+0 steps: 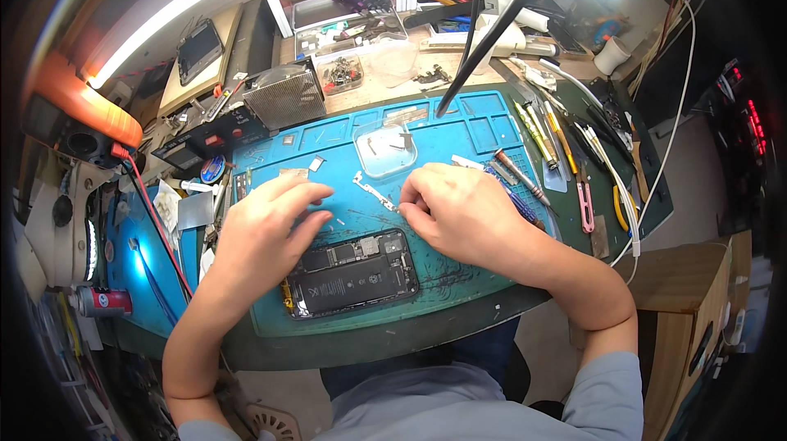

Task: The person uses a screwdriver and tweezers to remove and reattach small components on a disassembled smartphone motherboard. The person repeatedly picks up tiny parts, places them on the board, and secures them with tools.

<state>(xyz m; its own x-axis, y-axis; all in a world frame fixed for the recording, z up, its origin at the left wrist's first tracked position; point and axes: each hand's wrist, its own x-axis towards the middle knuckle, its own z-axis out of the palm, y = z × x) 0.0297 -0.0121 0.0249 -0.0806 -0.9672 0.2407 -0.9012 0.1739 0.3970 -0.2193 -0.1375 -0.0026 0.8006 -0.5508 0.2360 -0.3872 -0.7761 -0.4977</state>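
Observation:
An opened smartphone [352,275] lies on the blue-green work mat, its black battery and circuit board bare. My right hand [459,207] is above the phone's far right corner, thumb and forefinger pinched at the lower end of a thin silver phone part, like a metal bracket or flex strip [375,192]. The strip slants up and left from the fingertips. Over the mat at the phone's far left corner is my left hand [270,215], thumb and fingers apart with nothing between them. Small pale scraps lie near its fingertips.
A clear plastic tray [385,164] with small parts sits beyond the hands. Screwdrivers [525,176], pink-handled tweezers [585,207] and cables lie to the right. A dark arm [492,35] slants in overhead. An orange-cased device [90,105] with a red lead stands at left.

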